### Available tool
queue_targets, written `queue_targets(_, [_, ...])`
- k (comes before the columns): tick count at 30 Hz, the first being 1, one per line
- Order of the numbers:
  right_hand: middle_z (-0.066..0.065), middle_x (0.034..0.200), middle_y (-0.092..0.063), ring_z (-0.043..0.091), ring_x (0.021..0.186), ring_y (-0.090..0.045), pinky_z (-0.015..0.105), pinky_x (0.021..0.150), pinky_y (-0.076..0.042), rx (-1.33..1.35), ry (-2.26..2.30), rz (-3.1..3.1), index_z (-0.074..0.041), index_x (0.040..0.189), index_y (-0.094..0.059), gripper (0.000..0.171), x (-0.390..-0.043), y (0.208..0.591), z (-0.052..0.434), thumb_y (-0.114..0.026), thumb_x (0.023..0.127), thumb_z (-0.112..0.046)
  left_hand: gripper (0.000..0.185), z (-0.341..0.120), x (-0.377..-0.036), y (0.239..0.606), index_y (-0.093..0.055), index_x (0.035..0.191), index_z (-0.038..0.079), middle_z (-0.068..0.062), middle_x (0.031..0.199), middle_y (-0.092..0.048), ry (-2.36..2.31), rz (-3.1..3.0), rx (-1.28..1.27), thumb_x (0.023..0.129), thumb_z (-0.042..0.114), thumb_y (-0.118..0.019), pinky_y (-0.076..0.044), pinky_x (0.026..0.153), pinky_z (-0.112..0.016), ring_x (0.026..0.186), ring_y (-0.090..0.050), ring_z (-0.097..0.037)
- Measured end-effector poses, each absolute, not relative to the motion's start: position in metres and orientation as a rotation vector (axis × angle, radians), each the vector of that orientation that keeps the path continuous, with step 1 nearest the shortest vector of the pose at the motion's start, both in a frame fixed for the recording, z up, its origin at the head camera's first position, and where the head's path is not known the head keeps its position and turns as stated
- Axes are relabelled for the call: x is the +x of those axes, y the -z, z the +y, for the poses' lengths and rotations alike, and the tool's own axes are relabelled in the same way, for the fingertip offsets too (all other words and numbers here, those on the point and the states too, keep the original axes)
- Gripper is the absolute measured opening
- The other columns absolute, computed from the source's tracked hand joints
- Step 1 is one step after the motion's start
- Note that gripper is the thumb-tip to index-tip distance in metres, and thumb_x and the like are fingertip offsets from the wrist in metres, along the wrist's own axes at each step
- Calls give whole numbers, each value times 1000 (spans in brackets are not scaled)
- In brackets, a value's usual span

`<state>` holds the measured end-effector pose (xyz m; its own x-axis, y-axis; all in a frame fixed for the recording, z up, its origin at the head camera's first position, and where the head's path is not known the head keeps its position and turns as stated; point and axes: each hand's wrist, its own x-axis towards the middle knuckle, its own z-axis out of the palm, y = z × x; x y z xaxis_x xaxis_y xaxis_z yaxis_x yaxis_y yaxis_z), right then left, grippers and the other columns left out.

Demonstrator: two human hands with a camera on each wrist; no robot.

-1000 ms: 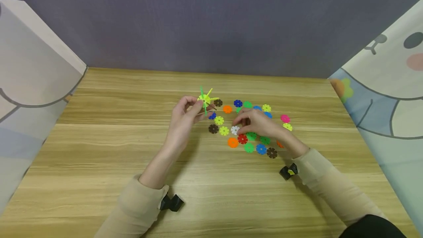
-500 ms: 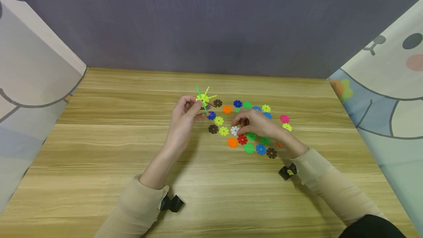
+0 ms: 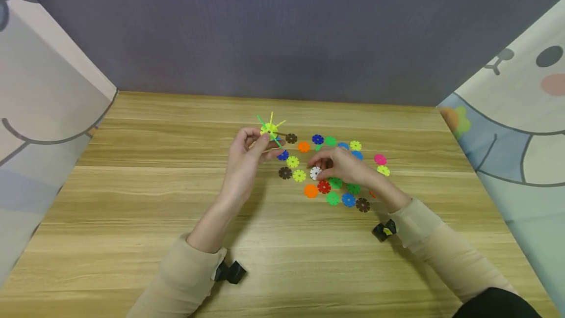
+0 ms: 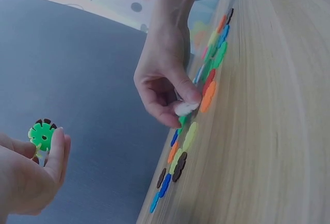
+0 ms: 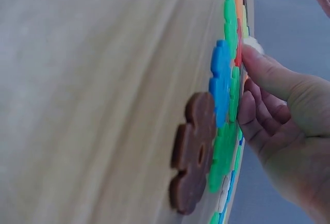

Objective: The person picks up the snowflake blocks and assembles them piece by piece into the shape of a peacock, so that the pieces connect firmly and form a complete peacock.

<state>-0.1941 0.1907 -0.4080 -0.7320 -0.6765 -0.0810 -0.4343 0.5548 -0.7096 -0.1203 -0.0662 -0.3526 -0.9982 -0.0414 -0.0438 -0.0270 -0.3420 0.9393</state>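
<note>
My left hand [image 3: 261, 142] holds a small assembly of slotted yellow and green discs [image 3: 269, 130] above the wooden table [image 3: 145, 195]; the left wrist view shows its green disc [image 4: 42, 134] by the fingertips. My right hand [image 3: 319, 165] reaches into a spread of flat coloured discs [image 3: 335, 180] and pinches a white disc [image 3: 315, 172] between thumb and forefinger. The left wrist view shows that pinch on the white disc [image 4: 184, 108] at the table surface. In the right wrist view the thumb presses the white disc [image 5: 252, 46], beside a blue disc [image 5: 220, 79] and a brown disc [image 5: 193, 152].
Several loose discs lie flat around the right hand, among them orange [image 3: 311, 191], red [image 3: 324, 186], pink [image 3: 380, 159] and brown [image 3: 285, 172]. A grey wall [image 3: 282, 28] closes the table's back; printed cloth panels stand at the left [image 3: 39, 107] and right [image 3: 521, 126].
My left hand has lifted the yellow-green assembly slightly up and to the left. My right hand's fingers have settled onto the white disc and now pinch it.
</note>
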Motion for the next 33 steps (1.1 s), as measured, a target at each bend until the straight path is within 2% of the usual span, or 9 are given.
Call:
queue_targets(6, [4, 96, -72, 17, 81, -59, 21, 69, -53, -876, 1127, 2450, -13, 99, -79, 7, -192, 408, 200, -75, 94, -12, 13, -64, -120, 352, -47, 113, 1, -13, 119, -58, 2603, -1738, 94, 103, 0, -54, -60, 99, -31, 118, -70, -35])
queue_targets(9, [7, 100, -74, 19, 85, -64, 23, 72, -56, -775, 1244, 2475, -11, 104, -78, 10, -187, 403, 202, -73, 96, -14, 16, -63, -120, 352, -48, 115, 2, -14, 121, -59, 2611, -1725, 90, 102, -2, -56, -59, 100, -31, 120, -70, -35])
queue_targets(14, [9, 100, -76, 31, 87, -72, 31, 73, -63, -640, 1550, 2489, -4, 116, -74, 21, -171, 384, 193, -74, 95, -9, 24, -62, -122, 352, -51, 121, 5, -11, 123, -61, 2598, -1733, 108, 100, -4, -58, -58, 101, -30, 110, -73, -21])
queue_targets(16, [5, 99, -76, 27, 86, -74, 32, 74, -64, -640, 1720, 2461, 0, 117, -73, 23, -164, 377, 184, -73, 94, -4, 25, -62, -122, 353, -52, 122, 5, -10, 122, -62, 2599, -1731, 110, 100, -6, -56, -58, 101, -29, 108, -71, -18])
queue_targets(21, [-7, 94, -76, 12, 83, -75, 30, 79, -65, -665, 2032, 2338, 8, 114, -72, 21, -147, 365, 159, -71, 94, 2, 25, -61, -121, 354, -51, 124, 5, -12, 124, -62, 2623, -1717, 69, 102, -7, -52, -58, 102, -30, 113, -70, -19])
queue_targets(33, [-5, 90, -76, 16, 79, -75, 36, 79, -65, -625, 2209, 2284, 9, 109, -71, 19, -133, 358, 139, -73, 90, 7, 23, -59, -120, 354, -51, 122, 8, -5, 118, -66, 2693, -1632, -48, 104, -6, -48, -58, 102, -31, 111, -69, -15])
